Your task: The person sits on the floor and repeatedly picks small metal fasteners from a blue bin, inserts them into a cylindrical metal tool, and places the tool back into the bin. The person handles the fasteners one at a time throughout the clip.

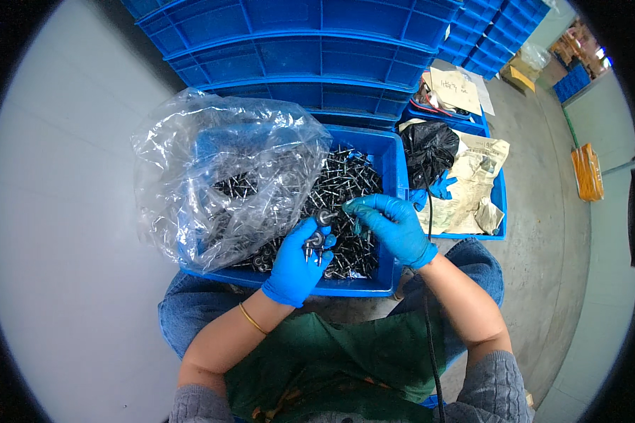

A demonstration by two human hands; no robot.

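Observation:
My left hand [294, 262], in a blue glove, is closed around several small dark metal pins [316, 243] with round heads and thin shafts. One round-headed pin [324, 217] sticks up by its thumb, with its shaft toward my right fingertips. In a darker-stained blue glove, my right hand [386, 224] pinches thumb and forefinger together beside that shaft; whether it grips the tip is hidden. Both hands hover over a blue plastic crate [395, 169] filled with a heap of similar dark pins [346, 180]. A crumpled clear plastic bag [183, 176] covers the crate's left part.
Behind the crate rises a stack of blue crates [289, 53]. At right, another blue crate [499, 194] holds brown paper [466, 204], a black plastic bag [430, 151] and blue gloves [441, 187]. A black cable [430, 331] hangs down past my right arm. A pale wall [63, 211] stands left.

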